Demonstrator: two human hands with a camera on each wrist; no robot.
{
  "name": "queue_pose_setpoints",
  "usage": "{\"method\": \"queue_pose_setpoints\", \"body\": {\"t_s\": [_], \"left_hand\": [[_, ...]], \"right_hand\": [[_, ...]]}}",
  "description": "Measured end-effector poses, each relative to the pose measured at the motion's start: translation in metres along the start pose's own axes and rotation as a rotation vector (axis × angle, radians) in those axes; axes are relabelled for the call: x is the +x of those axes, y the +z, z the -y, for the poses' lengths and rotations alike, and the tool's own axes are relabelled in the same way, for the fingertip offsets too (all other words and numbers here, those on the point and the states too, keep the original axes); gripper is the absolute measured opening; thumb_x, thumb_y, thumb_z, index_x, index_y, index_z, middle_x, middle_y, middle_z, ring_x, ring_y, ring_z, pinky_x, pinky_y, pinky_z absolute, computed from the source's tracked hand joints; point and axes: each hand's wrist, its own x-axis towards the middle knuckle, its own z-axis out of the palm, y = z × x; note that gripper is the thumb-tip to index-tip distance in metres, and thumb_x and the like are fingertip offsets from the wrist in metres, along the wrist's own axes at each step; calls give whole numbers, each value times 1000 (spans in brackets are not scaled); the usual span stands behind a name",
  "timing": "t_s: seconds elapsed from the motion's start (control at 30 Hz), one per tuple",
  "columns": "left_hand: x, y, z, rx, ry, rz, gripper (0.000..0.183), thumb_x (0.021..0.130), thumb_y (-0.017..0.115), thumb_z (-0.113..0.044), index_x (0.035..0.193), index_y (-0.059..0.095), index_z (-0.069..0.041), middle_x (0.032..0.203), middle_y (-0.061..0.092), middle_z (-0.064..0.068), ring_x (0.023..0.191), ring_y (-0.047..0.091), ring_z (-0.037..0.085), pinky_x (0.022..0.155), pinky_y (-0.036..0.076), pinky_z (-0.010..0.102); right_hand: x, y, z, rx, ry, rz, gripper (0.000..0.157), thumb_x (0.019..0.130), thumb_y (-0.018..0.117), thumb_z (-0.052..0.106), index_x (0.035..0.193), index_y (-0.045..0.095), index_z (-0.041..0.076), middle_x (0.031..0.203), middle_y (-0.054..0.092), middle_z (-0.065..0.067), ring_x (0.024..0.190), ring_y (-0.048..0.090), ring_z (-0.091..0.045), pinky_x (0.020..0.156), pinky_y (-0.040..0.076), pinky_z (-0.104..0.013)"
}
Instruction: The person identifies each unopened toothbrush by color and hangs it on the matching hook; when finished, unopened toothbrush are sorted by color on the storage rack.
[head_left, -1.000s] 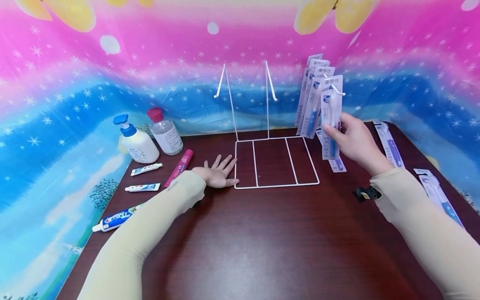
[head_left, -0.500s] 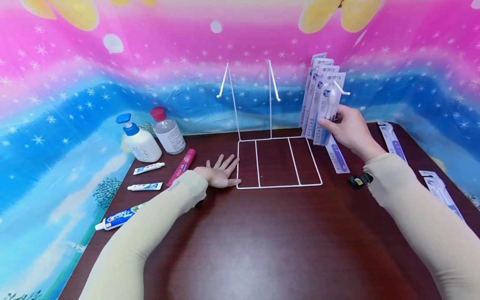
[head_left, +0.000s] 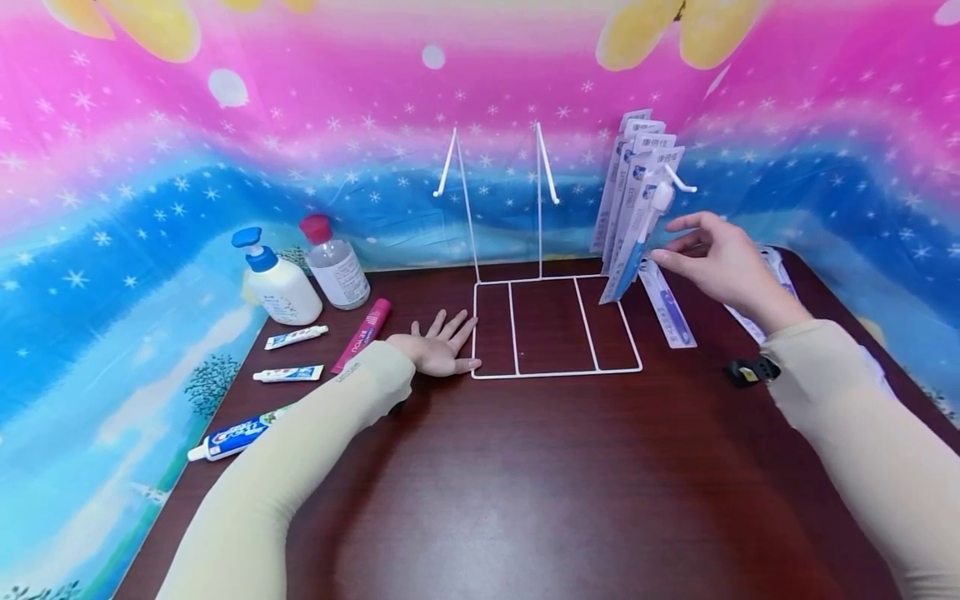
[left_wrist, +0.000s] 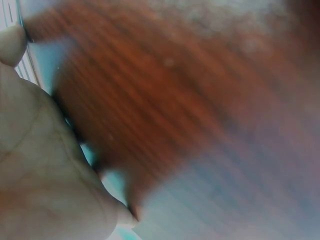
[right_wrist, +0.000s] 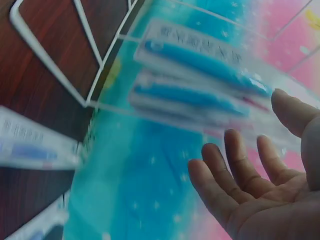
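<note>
Several packaged toothbrushes hang one behind another on the right hook (head_left: 684,183) of a white wire rack (head_left: 557,374). The front packaged toothbrush (head_left: 640,237), with a blue handle, hangs tilted and turned sideways. My right hand (head_left: 723,262) is just right of it with the fingers apart and nothing held; in the right wrist view its thumb (right_wrist: 295,112) is close to the packs, and I cannot tell if it touches. My left hand (head_left: 437,348) lies with fingers spread at the rack base's left side, thumb at the front corner. The left wrist view is blurred.
Another packaged toothbrush (head_left: 667,304) lies right of the rack; more lie beyond, partly behind my right arm. On the left stand a pump bottle (head_left: 283,287) and a red-capped bottle (head_left: 337,271). Toothpaste tubes (head_left: 288,373) and a pink tube (head_left: 362,335) lie nearby.
The right hand has let go of the front packaged toothbrush and drawn back to the right. That pack, now on the hook, has swung to a tilt. The left hand stays put.
</note>
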Motion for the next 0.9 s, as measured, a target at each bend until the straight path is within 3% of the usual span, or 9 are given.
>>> {"method": "queue_pose_setpoints", "body": {"t_s": [0.2, 0.43, 0.57, 0.67, 0.77, 0.9], "left_hand": [[1, 1, 3, -7, -6, 3, 90, 79, 27, -78, 144, -16, -34, 151, -20, -7, 135, -20, 27, 97, -7, 66], [-1, -1, 3, -5, 0, -2, 90, 79, 26, -78, 145, -15, -32, 151, -20, -6, 135, -20, 28, 98, -5, 66], [-5, -5, 1, -4, 0, 4, 89, 81, 26, -76, 145, -15, -30, 151, -20, -5, 135, -19, 28, 97, -6, 66], [-5, -4, 2, -6, 1, 2, 89, 80, 26, -77, 145, -15, -31, 151, -20, -6, 135, -20, 27, 97, -6, 66], [-2, -2, 3, -14, 1, -3, 90, 79, 26, -78, 144, -16, -32, 150, -21, -6, 135, -22, 27, 97, -7, 66], [1, 1, 6, -16, -1, -7, 91, 78, 26, -79, 144, -17, -33, 150, -22, -7, 134, -23, 26, 97, -7, 66]], "right_hand": [[-25, -35, -24, -131, 9, -28, 56, 83, 62, 47, 125, 51, 11, 105, 61, -13, 92, 56, -21, 71, 40, -30], [-63, -69, -72, -292, 65, -61, 52, 84, 62, 46, 118, 55, 7, 97, 63, -17, 70, 45, 8, 60, 37, -27], [-86, -76, -107, -378, 107, -32, 52, 86, 61, 42, 115, 54, 0, 90, 62, -22, 74, 57, -16, 58, 39, -33], [-104, -76, -136, -456, 194, 16, 60, 87, 59, 44, 115, 48, -8, 88, 58, -29, 77, 54, -40, 59, 41, -45], [-120, -74, -163, -548, 347, 69, 71, 84, 61, 46, 116, 41, -15, 94, 49, -37, 80, 48, -47, 67, 38, -56], [-134, -70, -188, -656, 515, 156, 78, 82, 63, 42, 116, 37, -23, 104, 39, -44, 90, 42, -53, 81, 33, -62]]}}
